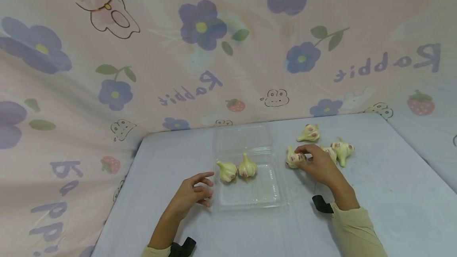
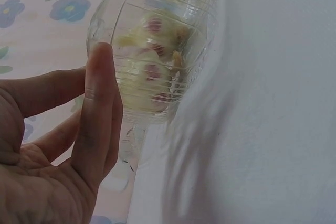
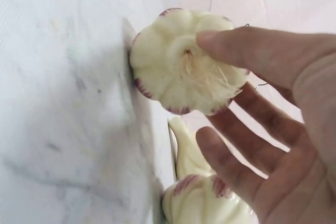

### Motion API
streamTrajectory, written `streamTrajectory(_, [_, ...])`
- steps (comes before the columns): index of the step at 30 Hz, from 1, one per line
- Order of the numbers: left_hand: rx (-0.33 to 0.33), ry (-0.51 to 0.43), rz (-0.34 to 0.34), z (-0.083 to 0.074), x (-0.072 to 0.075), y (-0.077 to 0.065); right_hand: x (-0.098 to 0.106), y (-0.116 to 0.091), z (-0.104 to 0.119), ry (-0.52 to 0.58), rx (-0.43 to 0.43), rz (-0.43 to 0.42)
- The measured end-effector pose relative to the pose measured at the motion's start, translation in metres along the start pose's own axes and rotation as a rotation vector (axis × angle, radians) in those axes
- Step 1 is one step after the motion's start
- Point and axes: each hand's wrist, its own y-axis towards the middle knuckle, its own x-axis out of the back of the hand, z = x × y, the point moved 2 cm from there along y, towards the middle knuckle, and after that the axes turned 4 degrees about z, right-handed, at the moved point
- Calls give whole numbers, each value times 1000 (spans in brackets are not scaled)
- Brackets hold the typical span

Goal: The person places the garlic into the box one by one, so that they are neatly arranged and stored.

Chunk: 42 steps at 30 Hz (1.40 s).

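Observation:
My right hand (image 1: 319, 168) pinches a garlic bulb (image 1: 291, 158) at the right of the container. In the right wrist view the thumb presses beside the root end of that garlic bulb (image 3: 173, 72), with fingers behind it. A clear plastic clamshell container (image 1: 246, 199) lies with its lid laid back. Two garlic bulbs stand side by side in its left part, one at the wall (image 1: 227, 171) and one beside it (image 1: 248, 167). My left hand (image 1: 191, 193) is by the container's left wall, fingers loosely bent and holding nothing; whether the fingertips touch the wall I cannot tell.
More garlic bulbs lie about the right hand: one behind it (image 1: 308, 133), one at the right (image 1: 343, 150), and one partly hidden by the hand (image 1: 330, 153). The white-covered table (image 1: 160, 162) ends at a printed cloth backdrop (image 1: 150, 50).

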Motion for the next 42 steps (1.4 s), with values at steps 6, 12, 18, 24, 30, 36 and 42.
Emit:
streamTrajectory(6, [-3, 5, -5, 1, 0, 0, -4, 0, 1, -59, 41, -12])
streamTrajectory(12, [-5, 9, -11, 2, 0, 0, -7, 1, -2, -111, 108, -50])
streamTrajectory(18, [1, 6, -15, 1, -1, 0, -2, -7, 1, -117, 184, -49])
streamTrajectory(24, [8, -7, -11, -1, -2, -1, 5, -12, 3, -71, 216, -39])
streamTrajectory(30, [7, -9, -12, -1, -2, -3, 6, -12, -2, 64, 82, 62])
streamTrajectory(36, [10, -3, -17, -1, -2, -3, -1, -12, -5, 48, 72, 144])
streamTrajectory(42, [-6, -2, -4, -2, -2, -3, -2, -11, -4, 1, 111, 151])
